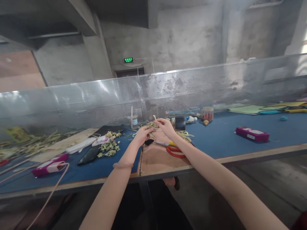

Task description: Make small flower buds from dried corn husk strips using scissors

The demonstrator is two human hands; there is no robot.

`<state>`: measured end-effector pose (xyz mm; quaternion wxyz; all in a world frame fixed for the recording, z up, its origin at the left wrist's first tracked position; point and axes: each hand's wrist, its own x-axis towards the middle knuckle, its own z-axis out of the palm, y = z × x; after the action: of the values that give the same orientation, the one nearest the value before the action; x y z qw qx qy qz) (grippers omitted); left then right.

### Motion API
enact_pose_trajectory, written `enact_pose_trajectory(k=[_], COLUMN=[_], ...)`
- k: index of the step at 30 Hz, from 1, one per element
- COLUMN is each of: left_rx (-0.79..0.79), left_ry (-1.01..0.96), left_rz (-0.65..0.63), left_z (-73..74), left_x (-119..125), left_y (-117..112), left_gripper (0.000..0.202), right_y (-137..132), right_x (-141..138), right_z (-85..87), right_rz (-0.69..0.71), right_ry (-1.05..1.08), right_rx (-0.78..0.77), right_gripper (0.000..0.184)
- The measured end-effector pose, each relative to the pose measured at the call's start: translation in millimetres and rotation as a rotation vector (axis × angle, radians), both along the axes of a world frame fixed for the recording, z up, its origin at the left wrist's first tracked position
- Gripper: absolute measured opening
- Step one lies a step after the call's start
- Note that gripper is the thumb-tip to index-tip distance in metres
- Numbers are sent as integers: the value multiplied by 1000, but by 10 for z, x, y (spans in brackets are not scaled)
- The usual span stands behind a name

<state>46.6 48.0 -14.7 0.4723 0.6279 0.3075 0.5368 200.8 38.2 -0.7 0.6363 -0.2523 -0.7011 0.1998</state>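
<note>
Over the middle of the workbench, my right hand (165,125) is closed in a pinch on a pale yellow-green strip (154,117), whose tip sticks up past the fingers. Close beside it, to the left and slightly lower, is my left hand (144,133), its fingers pressed together; what they hold is too small to make out. More pale strips (188,135) lie around and behind the hands. Below them on a brown board (155,163) rest scissors with red handles (175,151), partly covered by my right forearm, and a small black item (149,142).
Left are small pale-green flower-like pieces (110,148), a dark object (88,156) and a magenta box (49,165) with a cord. A phone-like screen (180,123), a jar (207,114) and another magenta box (252,134) stand rightward. A perforated metal screen (153,91) runs behind.
</note>
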Motion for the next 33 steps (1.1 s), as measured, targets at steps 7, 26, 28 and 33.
enact_pose_trajectory(k=[7, 26, 28, 33], left_rx=[64, 263, 273, 276], left_ry=[103, 276, 273, 250], left_rz=[33, 236, 228, 199], left_z=[15, 62, 61, 59], left_x=[-3, -23, -25, -25], left_y=[-25, -86, -86, -76], left_gripper=[29, 26, 24, 24], right_y=[68, -95, -99, -66], right_x=[98, -85, -104, -135], right_z=[49, -19, -32, -64], right_rz=[-161, -547, -572, -635], right_ry=[-136, -518, -553, -612], right_rx=[71, 339, 379, 452], right_gripper=[25, 18, 19, 21])
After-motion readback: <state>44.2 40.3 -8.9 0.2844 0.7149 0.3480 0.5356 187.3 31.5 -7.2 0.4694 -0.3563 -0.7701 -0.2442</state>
